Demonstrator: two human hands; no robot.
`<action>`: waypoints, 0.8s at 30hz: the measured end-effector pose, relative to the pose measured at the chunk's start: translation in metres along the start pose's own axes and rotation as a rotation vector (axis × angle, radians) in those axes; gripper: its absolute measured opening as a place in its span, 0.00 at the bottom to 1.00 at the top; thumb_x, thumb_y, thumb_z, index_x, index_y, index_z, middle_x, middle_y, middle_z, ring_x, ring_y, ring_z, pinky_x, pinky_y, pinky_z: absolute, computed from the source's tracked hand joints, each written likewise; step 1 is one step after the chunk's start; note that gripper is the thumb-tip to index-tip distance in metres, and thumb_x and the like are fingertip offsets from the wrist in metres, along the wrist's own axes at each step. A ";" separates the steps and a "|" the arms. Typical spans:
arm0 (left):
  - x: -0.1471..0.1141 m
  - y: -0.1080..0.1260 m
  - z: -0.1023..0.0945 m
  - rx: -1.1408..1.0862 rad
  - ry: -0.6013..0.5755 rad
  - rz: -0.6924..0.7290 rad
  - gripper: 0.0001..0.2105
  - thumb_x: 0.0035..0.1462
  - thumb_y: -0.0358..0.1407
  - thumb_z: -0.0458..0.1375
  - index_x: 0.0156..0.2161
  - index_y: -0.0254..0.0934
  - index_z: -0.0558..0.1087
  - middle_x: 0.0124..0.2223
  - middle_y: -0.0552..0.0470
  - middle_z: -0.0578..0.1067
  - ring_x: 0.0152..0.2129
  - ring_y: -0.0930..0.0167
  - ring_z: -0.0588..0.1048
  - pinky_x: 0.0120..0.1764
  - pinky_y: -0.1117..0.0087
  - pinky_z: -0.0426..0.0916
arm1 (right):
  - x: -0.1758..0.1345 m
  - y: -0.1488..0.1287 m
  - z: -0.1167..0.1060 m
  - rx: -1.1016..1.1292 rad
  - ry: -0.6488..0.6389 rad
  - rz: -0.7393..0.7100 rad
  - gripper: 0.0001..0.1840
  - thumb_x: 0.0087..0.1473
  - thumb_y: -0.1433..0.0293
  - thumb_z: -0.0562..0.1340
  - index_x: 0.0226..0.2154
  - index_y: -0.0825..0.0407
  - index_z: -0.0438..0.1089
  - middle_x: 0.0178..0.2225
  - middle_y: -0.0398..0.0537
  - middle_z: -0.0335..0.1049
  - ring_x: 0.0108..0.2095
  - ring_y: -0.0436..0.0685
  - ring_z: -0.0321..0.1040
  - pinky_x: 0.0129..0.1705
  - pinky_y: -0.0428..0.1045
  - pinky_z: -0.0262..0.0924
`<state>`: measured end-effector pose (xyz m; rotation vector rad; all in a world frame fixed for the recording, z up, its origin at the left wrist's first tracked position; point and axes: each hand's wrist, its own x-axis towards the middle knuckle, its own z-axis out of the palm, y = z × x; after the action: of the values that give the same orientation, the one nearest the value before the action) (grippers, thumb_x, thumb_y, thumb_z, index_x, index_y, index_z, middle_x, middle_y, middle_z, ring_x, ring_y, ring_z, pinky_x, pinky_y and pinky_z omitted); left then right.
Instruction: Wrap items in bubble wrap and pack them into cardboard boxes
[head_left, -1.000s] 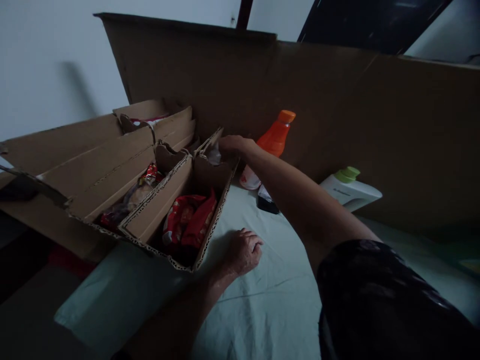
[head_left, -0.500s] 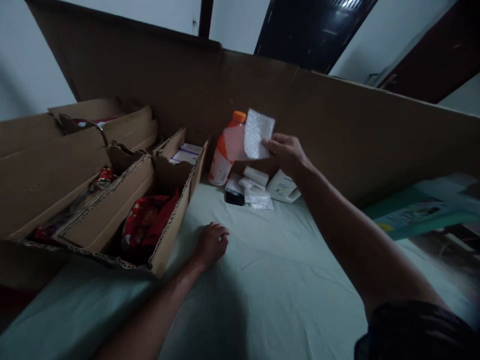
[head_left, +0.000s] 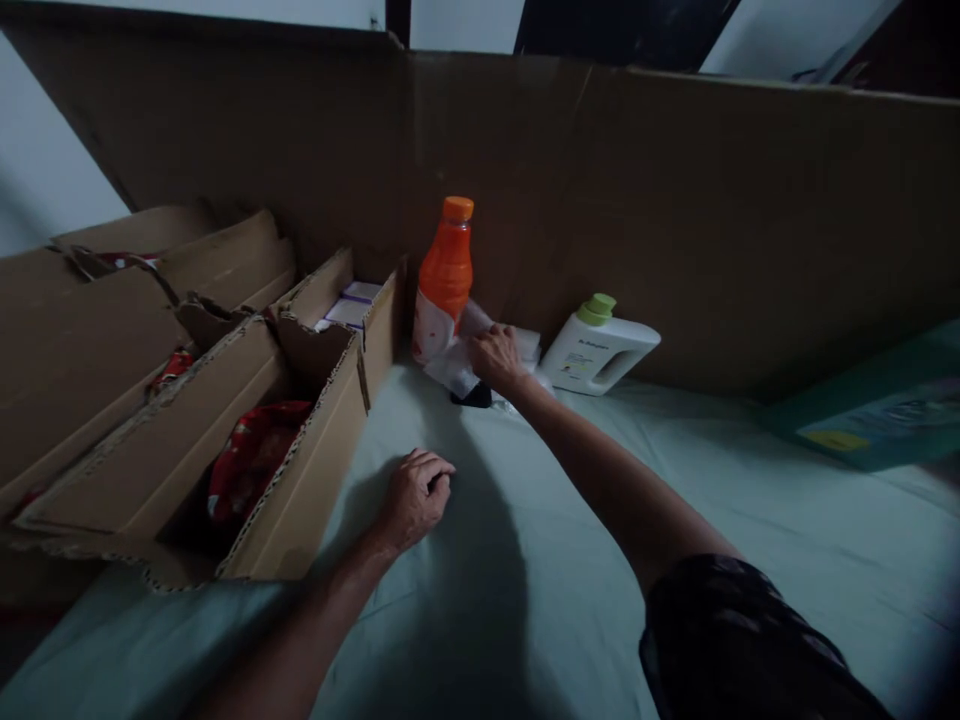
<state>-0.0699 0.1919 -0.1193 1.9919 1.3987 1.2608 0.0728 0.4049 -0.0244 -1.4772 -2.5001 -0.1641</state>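
- In the head view, the white bottle (head_left: pixel 581 355) carries a line of dark lettering with smaller lines and a yellowish mark beneath; the print is too small to read surely. Its plastic body is smooth and flat-sided, with a built-in loop handle and a green cap (head_left: pixel 598 308).
- The orange bottle (head_left: pixel 446 270) stands just beside the cardboard box, round-shouldered and ridged, under an orange screw cap. Its white label bears small reddish marks but no words I can make out.
- The green container (head_left: pixel 892 410) at the far right has a printed label with a yellow patch, too blurred to read.
- Clear plastic wrap (head_left: pixel 452 368), crinkled and see-through, lies in front of the orange bottle's base and spreads rightward toward the white bottle. A black object (head_left: pixel 472 397) shows below it.
- The right hand (head_left: pixel 496 357) is on this wrap, fingers bent down and bunched; whether they pinch it I cannot tell. A dark sleeve (head_left: pixel 735 640) with faint pale patterning covers the upper arm.
- The left hand (head_left: pixel 416 497) rests on the pale green cloth (head_left: pixel 600 520), fingers loosely curled, a gap showing between thumb and forefinger.
- The cardboard box (head_left: pixel 322 480) at left is split into long compartments with ragged, corrugated edges. The nearest holds a glossy red packet (head_left: pixel 259 455); the one behind it, white cartons (head_left: pixel 347 312) with purple edging.
- A tall brown cardboard panel (head_left: pixel 675 220) stands behind everything.
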 end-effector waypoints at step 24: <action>0.013 -0.005 0.010 0.070 -0.043 -0.045 0.11 0.52 0.25 0.55 0.35 0.35 0.80 0.38 0.47 0.83 0.39 0.65 0.78 0.51 0.63 0.71 | -0.009 -0.226 -0.163 0.442 0.039 -0.912 0.15 0.58 0.75 0.58 0.44 0.52 0.77 0.47 0.51 0.78 0.47 0.58 0.75 0.51 0.53 0.67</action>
<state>-0.0629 0.2071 -0.1225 2.0093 1.4776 1.1571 -0.0973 0.2526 0.1361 -0.1194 -2.7295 0.1994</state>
